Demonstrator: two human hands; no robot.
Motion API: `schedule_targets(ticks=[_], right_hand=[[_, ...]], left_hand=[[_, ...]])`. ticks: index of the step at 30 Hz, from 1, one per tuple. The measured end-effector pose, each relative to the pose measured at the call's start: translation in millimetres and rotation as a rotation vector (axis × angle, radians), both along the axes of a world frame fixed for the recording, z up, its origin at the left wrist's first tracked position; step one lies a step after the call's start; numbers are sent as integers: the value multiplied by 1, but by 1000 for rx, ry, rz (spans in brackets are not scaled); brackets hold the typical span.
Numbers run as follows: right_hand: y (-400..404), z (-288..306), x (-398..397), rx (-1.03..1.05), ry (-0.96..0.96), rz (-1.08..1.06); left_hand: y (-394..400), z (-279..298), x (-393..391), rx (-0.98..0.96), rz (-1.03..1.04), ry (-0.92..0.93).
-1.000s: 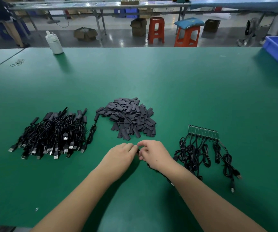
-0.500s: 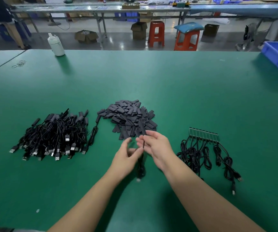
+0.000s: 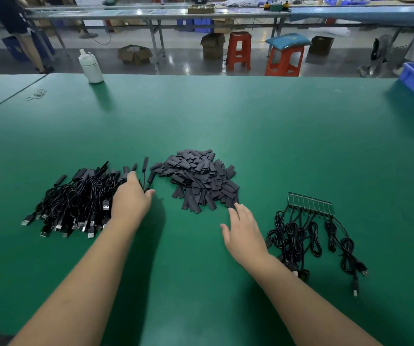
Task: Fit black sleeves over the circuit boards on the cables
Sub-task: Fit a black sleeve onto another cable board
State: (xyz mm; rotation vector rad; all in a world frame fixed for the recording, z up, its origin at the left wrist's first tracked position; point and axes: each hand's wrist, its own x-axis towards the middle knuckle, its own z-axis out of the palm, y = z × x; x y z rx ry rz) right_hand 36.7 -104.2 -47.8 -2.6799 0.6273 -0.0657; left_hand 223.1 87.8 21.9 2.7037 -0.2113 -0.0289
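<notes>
One cable seems just set down, and a fresh sleeve is due. The left hand (image 3: pixel 131 199) lies on the heap of finished black sleeved cables (image 3: pixel 76 198); its fingertips are hidden, so I cannot tell its grip. The right hand (image 3: pixel 244 232), spread and empty, nears the pile of flat black sleeves (image 3: pixel 198 178) on the green counter (image 3: pixel 226 121); bare green circuit boards on coiled cables (image 3: pixel 309 204) wait just beside it.

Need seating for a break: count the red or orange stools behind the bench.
2. One red stool stands on the floor behind the green table, beside a cardboard box; an orange stool with a blue cushion stands just right of it. Others may be hidden.
</notes>
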Motion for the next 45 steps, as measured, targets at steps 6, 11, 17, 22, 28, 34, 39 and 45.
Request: schedule_targets(ticks=[6, 11, 17, 22, 28, 34, 39, 45], right_hand=[[6, -9, -3, -55, -55, -29], [7, -10, -5, -52, -64, -32], [7, -12, -5, -63, -44, -27], [7, -12, -5, -62, -62, -34], [9, -14, -5, -56, -88, -35], [14, -2, -7, -245, -69, 6], [0, 27, -8, -349, -348, -4], [-151, 74, -26, 57, 72, -239]], left_hand=[[3, -9, 16, 566, -145, -207], [-9, -39, 14, 590, -508, -216], [15, -60, 22, 709, -394, -114], [38, -61, 36, 694, -255, -111], [52, -57, 47, 772, -201, -59], [0, -45, 12, 588, -233, -265], [-73, -34, -54, -122, -333, -268], [-139, -19, -115, -403, -589, 50]])
